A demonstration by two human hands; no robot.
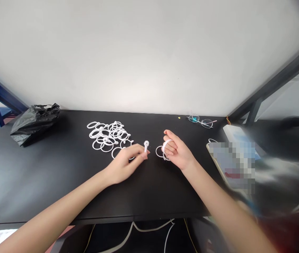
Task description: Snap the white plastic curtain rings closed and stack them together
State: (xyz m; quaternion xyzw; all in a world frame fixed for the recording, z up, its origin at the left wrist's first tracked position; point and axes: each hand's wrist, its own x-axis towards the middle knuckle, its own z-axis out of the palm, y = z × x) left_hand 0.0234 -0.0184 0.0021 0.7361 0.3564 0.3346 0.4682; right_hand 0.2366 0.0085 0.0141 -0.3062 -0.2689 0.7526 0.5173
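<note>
My left hand (125,164) pinches a small white ring piece (146,144) between thumb and fingertips, just right of a heap of white plastic rings (107,136) on the black table (59,175). My right hand (177,150) is curled, palm up, with white rings (163,150) looped over its fingers. The two hands are a short gap apart near the table's middle.
A crumpled black plastic bag (35,122) lies at the back left. A pair of glasses (201,121) rests at the back right by the wall. A phone or tablet with a blurred screen (232,163) lies at the right edge. Cables (144,230) hang below the front edge.
</note>
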